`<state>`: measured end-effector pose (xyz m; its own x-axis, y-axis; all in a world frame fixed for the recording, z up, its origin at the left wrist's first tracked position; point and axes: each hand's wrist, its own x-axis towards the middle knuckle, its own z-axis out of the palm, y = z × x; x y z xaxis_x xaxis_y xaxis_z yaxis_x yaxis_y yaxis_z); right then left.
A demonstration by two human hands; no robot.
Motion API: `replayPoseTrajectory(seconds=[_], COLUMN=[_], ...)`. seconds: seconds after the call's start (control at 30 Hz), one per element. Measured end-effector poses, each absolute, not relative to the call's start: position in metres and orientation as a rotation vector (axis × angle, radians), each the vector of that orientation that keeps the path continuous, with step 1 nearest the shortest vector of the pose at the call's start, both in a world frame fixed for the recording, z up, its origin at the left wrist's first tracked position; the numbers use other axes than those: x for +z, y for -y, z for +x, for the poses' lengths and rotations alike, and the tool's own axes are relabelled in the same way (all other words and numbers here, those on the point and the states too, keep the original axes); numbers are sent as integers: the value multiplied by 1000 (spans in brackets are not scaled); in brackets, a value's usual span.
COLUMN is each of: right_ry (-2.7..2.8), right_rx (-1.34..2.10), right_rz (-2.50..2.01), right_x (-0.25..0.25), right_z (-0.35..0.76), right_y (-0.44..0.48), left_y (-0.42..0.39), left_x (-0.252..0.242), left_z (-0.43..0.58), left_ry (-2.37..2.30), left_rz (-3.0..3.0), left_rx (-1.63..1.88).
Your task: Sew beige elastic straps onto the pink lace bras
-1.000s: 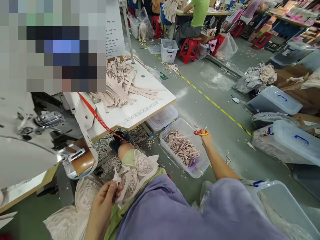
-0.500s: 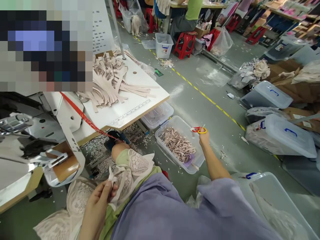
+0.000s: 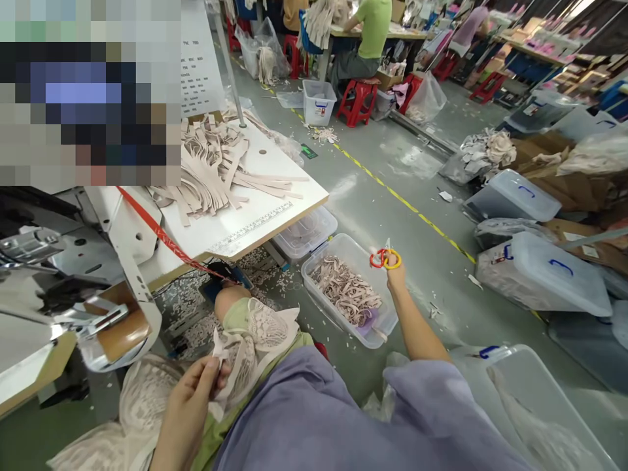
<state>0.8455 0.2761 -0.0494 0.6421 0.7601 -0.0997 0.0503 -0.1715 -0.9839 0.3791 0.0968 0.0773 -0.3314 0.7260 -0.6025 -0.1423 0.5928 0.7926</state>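
Note:
My left hand [image 3: 189, 396] pinches the pale edge of a cream lace bra [image 3: 267, 325] between thumb and fingers. The bra lies across my lap, over green cloth, and more cream lace cups [image 3: 147, 392] hang down at the lower left. Held out to the right, my right hand [image 3: 396, 275] is closed on scissors [image 3: 391, 260] with one red and one yellow handle loop. Their short blades point up and away from me. Beside that hand, a clear plastic bin [image 3: 360, 247] on the floor contains a heap of beige fabric strips [image 3: 346, 288].
At the left stands a sewing machine [image 3: 140, 288], with a red band [image 3: 161, 232] running down from it. Beige straps [image 3: 210, 170] are piled on the white table [image 3: 314, 190]. Lidded bins [image 3: 544, 268] line the right side. A person in green [image 3: 375, 29] sits at the back.
The scissors have turned in my right hand, so their blades and both handle loops show more plainly. My left hand keeps its pinch on the bra. The whole view has shifted slightly.

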Motion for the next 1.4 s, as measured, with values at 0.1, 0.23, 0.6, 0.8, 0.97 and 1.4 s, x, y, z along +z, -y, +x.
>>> replayPoseTrajectory(seconds=[0.1, 0.23, 0.6, 0.8, 0.97, 1.4], right_ry=[606, 572, 840, 1926, 2431, 2619], right_rx=[781, 893, 976, 1003, 660, 799], right_rz=[-1644, -1638, -1605, -1254, -752, -599], right_x=[-43, -33, 26, 57, 93, 91], right_z=[847, 845, 797, 669, 597, 560], right_y=[-278, -281, -263, -177, -149, -165], left_y=[-98, -97, -91, -90, -80, -73], left_x=[81, 83, 51, 93, 123, 123], left_z=[381, 381, 371, 372, 366, 360], left_ry=[-1697, -1692, -1638, -1565, -1515, -1513], left_rz=[491, 537, 688, 694, 647, 686], left_rx=[959, 962, 948, 1056, 1126, 1143])
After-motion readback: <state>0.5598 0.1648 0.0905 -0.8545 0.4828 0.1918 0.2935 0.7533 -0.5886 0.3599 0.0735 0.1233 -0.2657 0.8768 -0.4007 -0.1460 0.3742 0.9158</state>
